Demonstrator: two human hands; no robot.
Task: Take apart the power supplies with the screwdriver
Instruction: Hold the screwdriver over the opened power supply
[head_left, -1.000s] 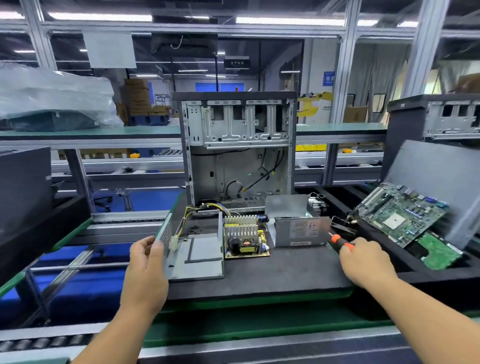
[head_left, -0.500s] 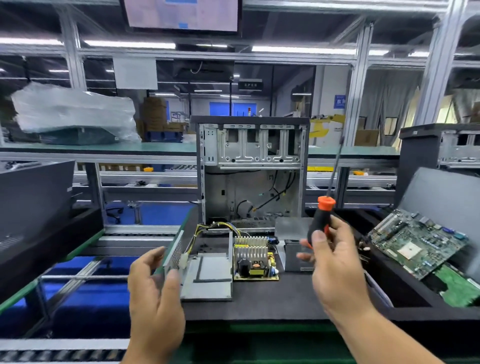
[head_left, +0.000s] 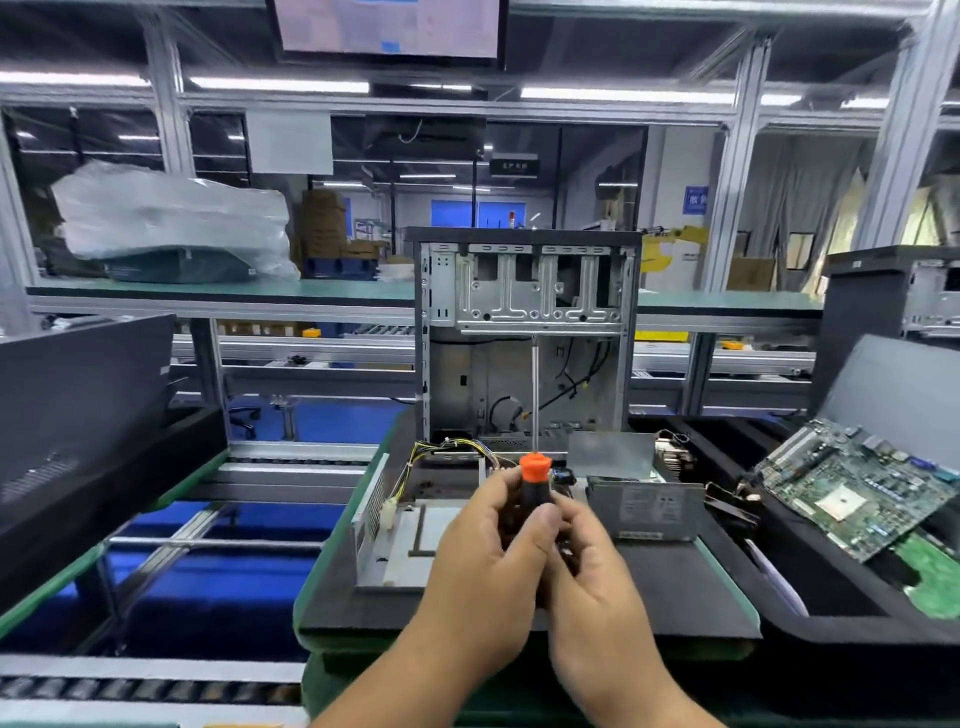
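Both hands hold the screwdriver (head_left: 535, 475) upright in front of me, its black and orange handle between them and its thin shaft pointing up. My left hand (head_left: 488, 556) wraps the handle from the left, thumb across it. My right hand (head_left: 587, 566) grips it from the right. Behind the hands lies an opened power supply case (head_left: 400, 540) with yellow wires. Its circuit board is hidden by the hands. A closed grey power supply (head_left: 644, 506) sits to the right on the black mat (head_left: 665, 587).
An open computer case (head_left: 524, 332) stands upright behind the mat. A black tray at the right holds a green motherboard (head_left: 857, 493) and another green board (head_left: 930, 577). A roller conveyor (head_left: 156, 686) runs along the near left. A dark case (head_left: 78, 405) stands at the left.
My right hand lifted the screwdriver off the mat and brought it to the centre. My left hand left the opened case's side and joined it on the handle.
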